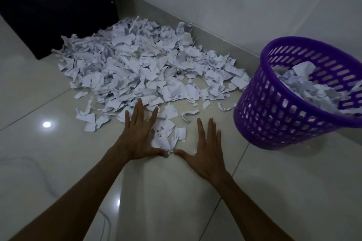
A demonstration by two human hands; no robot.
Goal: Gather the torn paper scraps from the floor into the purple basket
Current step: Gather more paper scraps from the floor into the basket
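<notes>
Your left hand [140,135] and right hand [205,150] both lie flat over the pale tiled floor [274,191], fingers straight and spread wide, holding nothing. The two thumbs point toward each other and almost meet at the near edge of a small clump of scraps [167,135], which sits between your hands; whether the thumb tips touch the paper or just rest beside it is hard to tell. The longest fingers of your left hand reach the near fringe of the big heap of torn paper scraps [141,64], which spreads back across the floor to the skirting [211,31] and up against a dark cabinet [54,6] at the upper left (its top is cut off by the frame).

The purple basket [278,119] stands to your right, well apart from your right hand, and appears tilted in this wide-angle view. Its far side runs out of the picture. White scraps already lie inside, some showing through the slots in the wall, but how deep they go you cannot see. Printing on the scraps is too small to read. A light reflects as a bright spot [46,124] on the tile at left
</notes>
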